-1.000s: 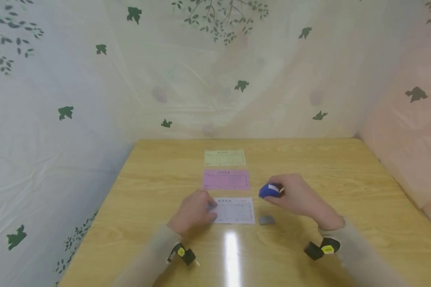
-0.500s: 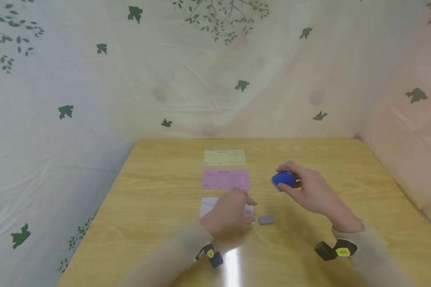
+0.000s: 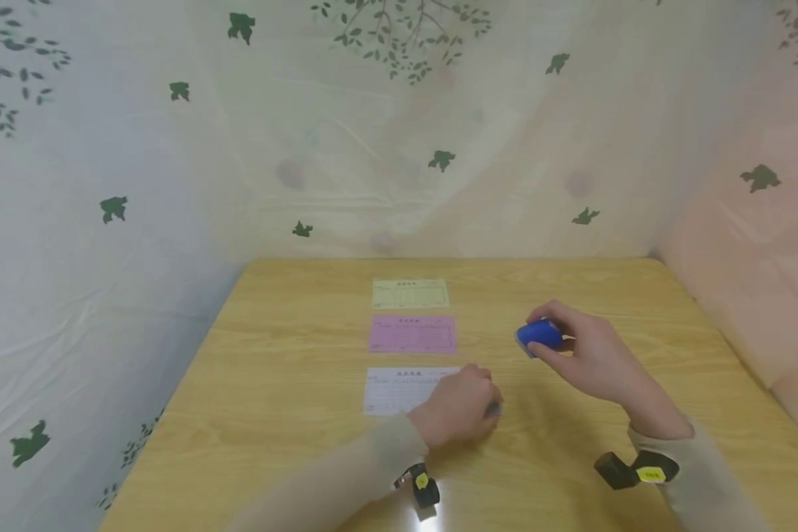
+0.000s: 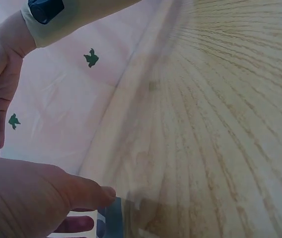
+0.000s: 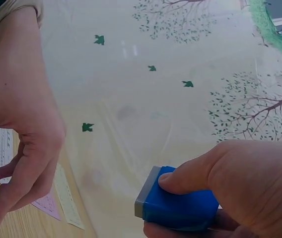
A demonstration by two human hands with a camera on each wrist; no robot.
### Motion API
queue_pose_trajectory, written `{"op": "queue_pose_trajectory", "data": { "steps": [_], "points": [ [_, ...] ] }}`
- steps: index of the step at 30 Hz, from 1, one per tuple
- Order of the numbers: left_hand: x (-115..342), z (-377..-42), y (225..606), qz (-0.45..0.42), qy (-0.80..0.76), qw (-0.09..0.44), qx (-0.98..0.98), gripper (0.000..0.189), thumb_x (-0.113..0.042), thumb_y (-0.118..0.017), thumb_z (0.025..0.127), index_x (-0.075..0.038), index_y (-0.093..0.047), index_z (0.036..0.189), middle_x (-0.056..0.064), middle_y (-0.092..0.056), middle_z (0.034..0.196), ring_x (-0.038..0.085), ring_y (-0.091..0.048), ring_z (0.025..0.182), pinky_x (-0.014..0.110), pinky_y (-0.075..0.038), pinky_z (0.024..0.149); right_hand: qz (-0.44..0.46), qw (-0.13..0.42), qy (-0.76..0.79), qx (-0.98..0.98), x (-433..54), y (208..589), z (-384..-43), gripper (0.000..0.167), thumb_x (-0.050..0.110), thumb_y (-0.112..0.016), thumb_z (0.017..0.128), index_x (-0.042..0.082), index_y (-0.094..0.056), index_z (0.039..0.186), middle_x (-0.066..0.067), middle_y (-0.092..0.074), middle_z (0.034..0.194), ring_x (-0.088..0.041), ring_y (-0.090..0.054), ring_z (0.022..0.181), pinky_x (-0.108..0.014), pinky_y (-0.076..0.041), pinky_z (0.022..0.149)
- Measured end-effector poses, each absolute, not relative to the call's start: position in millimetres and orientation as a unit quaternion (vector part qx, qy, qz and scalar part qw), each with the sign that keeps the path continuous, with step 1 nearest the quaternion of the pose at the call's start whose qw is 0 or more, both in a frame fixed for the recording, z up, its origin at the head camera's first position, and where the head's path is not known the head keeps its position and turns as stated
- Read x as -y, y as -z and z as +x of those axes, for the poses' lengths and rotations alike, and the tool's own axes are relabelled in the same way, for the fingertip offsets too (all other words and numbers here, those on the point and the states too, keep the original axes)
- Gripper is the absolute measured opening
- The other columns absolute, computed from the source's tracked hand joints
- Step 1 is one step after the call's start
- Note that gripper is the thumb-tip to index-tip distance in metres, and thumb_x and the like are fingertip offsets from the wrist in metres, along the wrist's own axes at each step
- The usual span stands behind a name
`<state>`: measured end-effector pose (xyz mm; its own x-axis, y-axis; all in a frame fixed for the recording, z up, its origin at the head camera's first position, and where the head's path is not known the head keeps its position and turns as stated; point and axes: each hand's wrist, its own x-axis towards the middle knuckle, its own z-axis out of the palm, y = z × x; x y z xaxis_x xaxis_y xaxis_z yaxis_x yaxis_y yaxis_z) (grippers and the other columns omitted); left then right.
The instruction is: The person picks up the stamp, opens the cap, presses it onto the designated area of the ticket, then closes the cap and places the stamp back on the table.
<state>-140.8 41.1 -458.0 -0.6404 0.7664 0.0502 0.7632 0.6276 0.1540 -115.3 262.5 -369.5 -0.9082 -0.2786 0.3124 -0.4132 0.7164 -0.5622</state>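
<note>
In the head view my left hand (image 3: 462,405) is at the right end of the white printed slip (image 3: 392,390). Its fingers grip a small grey cap (image 3: 493,408), which they partly cover. The left wrist view shows the thumb at the edge of that cap (image 4: 112,218) and a finger beside it. My right hand (image 3: 588,358) holds a blue stamp (image 3: 540,336) above the table, off to the right of the slips. Up close, the stamp (image 5: 178,203) has a grey rim at one end, and the thumb lies on its blue body.
Behind the white slip lie a pink slip (image 3: 412,335) and a pale yellow slip (image 3: 410,294), all on the wooden table (image 3: 292,332). A patterned cloth (image 3: 372,148) with leaves and birds hangs around the table's back and sides.
My left hand has gone from the white slip's left end across to the grey cap and taken hold of it. My right hand has moved right and slightly farther back with the blue stamp.
</note>
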Motion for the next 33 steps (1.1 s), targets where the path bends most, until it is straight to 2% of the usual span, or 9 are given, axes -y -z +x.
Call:
{"op": "queue_pose_trajectory", "data": {
  "steps": [4,10,15,19,22,26,29,33],
  "points": [
    [-42,-140,458,0.42,-0.082,0.01,-0.904,0.01,-0.025,-0.08,0.091,-0.024,-0.083,0.101,-0.007,-0.074,0.101,0.008,-0.061,0.091,0.016,-0.052,0.07,0.186,0.107,-0.324,0.921,-265,371,-115,0.03,0.008,-0.081,0.093,0.013,-0.066,0.119,-0.019,-0.074,0.117,-0.036,-0.075,0.103,-0.042,-0.068,0.077],
    [-44,-141,462,0.421,-0.102,0.016,-0.901,0.012,-0.02,-0.082,0.091,-0.022,-0.083,0.102,-0.008,-0.081,0.103,0.006,-0.071,0.092,0.016,-0.059,0.08,0.184,0.108,-0.328,0.92,-267,374,-116,0.029,0.008,-0.082,0.092,0.013,-0.067,0.117,-0.018,-0.074,0.114,-0.034,-0.076,0.101,-0.039,-0.068,0.076],
    [-43,-144,464,0.41,-0.125,0.034,-0.903,0.015,-0.021,-0.081,0.093,-0.019,-0.082,0.107,-0.006,-0.082,0.106,0.007,-0.074,0.094,0.017,-0.059,0.085,0.185,0.102,-0.331,0.92,-267,376,-116,0.028,0.008,-0.081,0.093,0.011,-0.067,0.117,-0.019,-0.075,0.114,-0.035,-0.076,0.102,-0.041,-0.068,0.077],
    [-32,-151,459,0.378,-0.182,0.053,-0.906,0.02,-0.025,-0.074,0.098,-0.017,-0.08,0.115,-0.003,-0.081,0.113,0.009,-0.074,0.101,0.02,-0.059,0.092,0.18,0.099,-0.33,0.921,-268,376,-117,0.029,0.008,-0.08,0.094,0.011,-0.066,0.119,-0.02,-0.074,0.117,-0.037,-0.076,0.104,-0.043,-0.068,0.079],
    [-18,-160,450,0.337,-0.256,0.069,-0.903,0.028,-0.025,-0.073,0.1,-0.013,-0.077,0.124,0.0,-0.08,0.116,0.01,-0.074,0.101,0.02,-0.06,0.089,0.179,0.1,-0.33,0.922,-266,377,-118,0.03,0.007,-0.08,0.094,0.01,-0.066,0.12,-0.021,-0.074,0.118,-0.04,-0.076,0.105,-0.044,-0.068,0.08],
    [1,-172,439,0.298,-0.38,0.078,-0.872,0.037,-0.015,-0.077,0.097,-0.005,-0.072,0.132,0.006,-0.08,0.115,0.012,-0.074,0.1,0.017,-0.06,0.085,0.184,0.109,-0.331,0.919,-262,379,-120,0.031,0.004,-0.08,0.093,0.009,-0.065,0.12,-0.021,-0.074,0.117,-0.042,-0.077,0.104,-0.044,-0.068,0.079],
    [10,-177,434,0.284,-0.465,0.078,-0.835,0.036,-0.009,-0.08,0.093,-0.003,-0.074,0.128,0.009,-0.08,0.113,0.015,-0.077,0.102,0.018,-0.062,0.085,0.189,0.112,-0.334,0.917,-257,380,-122,0.031,0.003,-0.079,0.093,0.009,-0.065,0.12,-0.021,-0.074,0.117,-0.044,-0.077,0.104,-0.045,-0.068,0.079],
    [14,-178,429,0.266,-0.544,0.088,-0.791,0.03,-0.008,-0.083,0.091,-0.003,-0.076,0.12,0.011,-0.081,0.112,0.019,-0.079,0.102,0.021,-0.064,0.085,0.198,0.109,-0.347,0.91,-247,381,-125,0.031,0.002,-0.078,0.094,0.008,-0.063,0.121,-0.021,-0.074,0.118,-0.044,-0.077,0.106,-0.047,-0.067,0.081]
  ]
}}
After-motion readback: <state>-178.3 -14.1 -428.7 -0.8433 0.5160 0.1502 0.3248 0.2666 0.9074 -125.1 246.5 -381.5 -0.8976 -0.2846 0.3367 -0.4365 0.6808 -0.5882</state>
